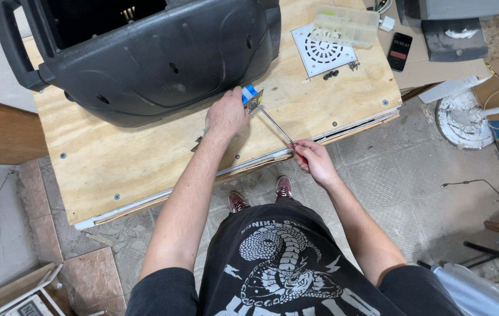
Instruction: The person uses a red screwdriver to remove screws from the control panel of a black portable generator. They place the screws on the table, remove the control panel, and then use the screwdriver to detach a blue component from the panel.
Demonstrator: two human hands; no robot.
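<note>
A person in a black printed shirt stands at a plywood bench (144, 158), both arms stretched over its near edge. The left hand (226, 114) presses down on a small blue-and-metal part (251, 97) lying on the wood just beside the lower rim of a large black plastic housing (156, 58) — fingers curled over the part, pinning it in place. The right hand (315, 161) is closed around the red handle of a screwdriver (276, 124), its thin shaft running up and to the left across the bench edge, its tip meeting the part under the left hand.

The housing fills the far left of the bench, its handle hanging off the left side. To the right of it lie a white round-slotted grille (318, 55), a clear plastic compartment box (346, 24) partly over the grille, and a few dark screws (331, 74) just below the grille. A phone (400, 51) rests on cardboard past the bench's right end — the floor below is grey tile, and the person's dark red shoes (261, 194) show beneath the bench edge.
</note>
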